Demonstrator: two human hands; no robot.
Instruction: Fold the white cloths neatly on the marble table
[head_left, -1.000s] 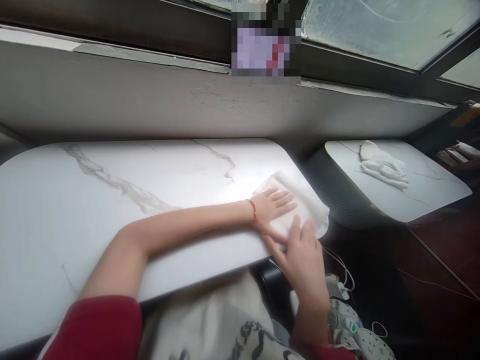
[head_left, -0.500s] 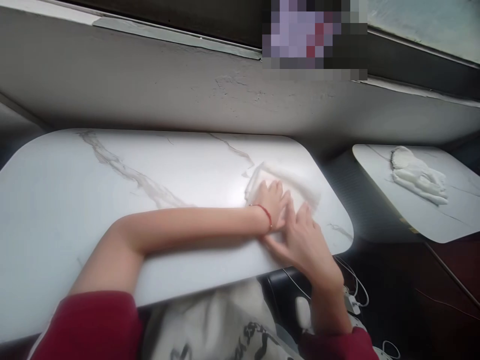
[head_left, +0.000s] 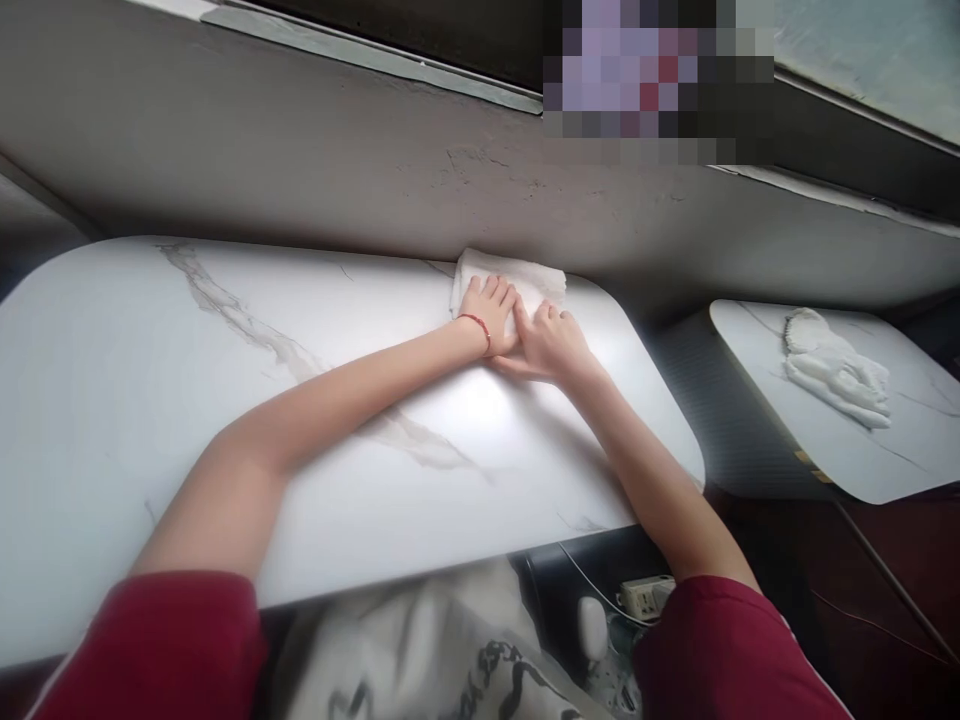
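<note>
A folded white cloth lies at the far edge of the white marble table, against the grey wall. My left hand, a red string on its wrist, lies flat on the cloth with fingers stretched out. My right hand presses flat on the cloth's right part beside it, fingers spread. Both arms reach across the tabletop.
A second marble table stands to the right with a crumpled white cloth on it. A window sill runs above the wall. Cables and a power strip lie on the dark floor under the table's near edge.
Both hands have slid the white cloth from the table's near right corner away from me to the far edge by the wall. My arms are now stretched out.
</note>
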